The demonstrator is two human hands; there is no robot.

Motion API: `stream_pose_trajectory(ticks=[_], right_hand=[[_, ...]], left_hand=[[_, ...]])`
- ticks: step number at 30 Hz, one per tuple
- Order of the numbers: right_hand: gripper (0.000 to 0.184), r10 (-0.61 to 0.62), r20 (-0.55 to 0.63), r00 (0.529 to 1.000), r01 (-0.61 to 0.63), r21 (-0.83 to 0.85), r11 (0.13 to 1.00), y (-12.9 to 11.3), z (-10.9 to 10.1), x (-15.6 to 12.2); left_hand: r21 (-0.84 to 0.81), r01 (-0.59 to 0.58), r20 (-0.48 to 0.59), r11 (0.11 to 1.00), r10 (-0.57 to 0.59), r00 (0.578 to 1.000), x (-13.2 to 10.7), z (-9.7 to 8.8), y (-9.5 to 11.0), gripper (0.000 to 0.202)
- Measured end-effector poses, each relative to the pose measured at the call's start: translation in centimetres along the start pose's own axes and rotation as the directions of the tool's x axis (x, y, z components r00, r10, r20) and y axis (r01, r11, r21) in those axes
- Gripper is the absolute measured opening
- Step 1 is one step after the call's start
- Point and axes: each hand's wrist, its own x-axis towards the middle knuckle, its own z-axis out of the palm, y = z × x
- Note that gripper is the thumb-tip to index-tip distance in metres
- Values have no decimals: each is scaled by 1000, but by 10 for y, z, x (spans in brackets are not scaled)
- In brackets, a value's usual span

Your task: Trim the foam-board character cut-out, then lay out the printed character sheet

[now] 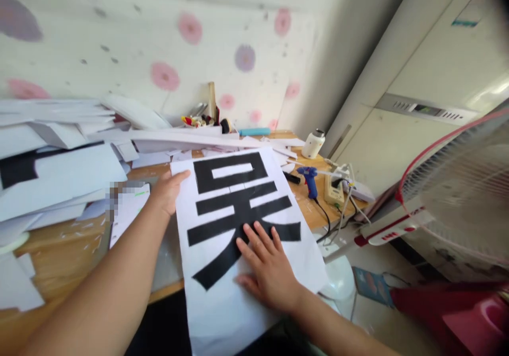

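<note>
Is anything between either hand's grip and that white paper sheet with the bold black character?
Nothing visible: the left-hand grip holds the left edge of the white paper sheet bearing a bold black character, and the right-hand grip lies flat on its face.

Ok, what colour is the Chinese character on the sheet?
The Chinese character is black, on a white paper sheet; head view shows it best.

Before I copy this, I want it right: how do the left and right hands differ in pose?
The left hand holds the paper by its left edge; the right hand lies on its upper side. The right hand's fingers spread out, some over the black character; the left hand's are largely hidden, its thumb showing on the margin. The left hand is farther away, the right hand nearer. Both touch the paper.
</note>
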Motion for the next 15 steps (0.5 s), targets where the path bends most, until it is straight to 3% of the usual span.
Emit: stream_pose_trajectory(ticks=[2, 4, 8, 11, 15], right_hand=[[60, -14, -87, 996, 19, 59, 998, 7, -2, 3], [55, 10, -260, 965, 23, 125, 992, 21, -11, 16], [45, -2, -490, 872, 80, 138, 987, 54, -45, 84], [36, -68, -467, 882, 116, 74, 991, 63, -64, 156], [37, -6, -206, 979, -17, -111, 994, 50, -69, 236]], left_hand=[[-11, -4, 1, 1000, 4, 1000, -2, 1, 2, 40], [-16, -3, 6, 1000, 3, 1000, -3, 2, 3, 45], [-38, -11, 24, 999, 12, 1000, -7, 4, 5, 49], [-60, -19, 38, 998, 22, 999, -9, 5, 6, 51], [-83, -34, 49, 996, 39, 998, -12, 6, 7, 53]])
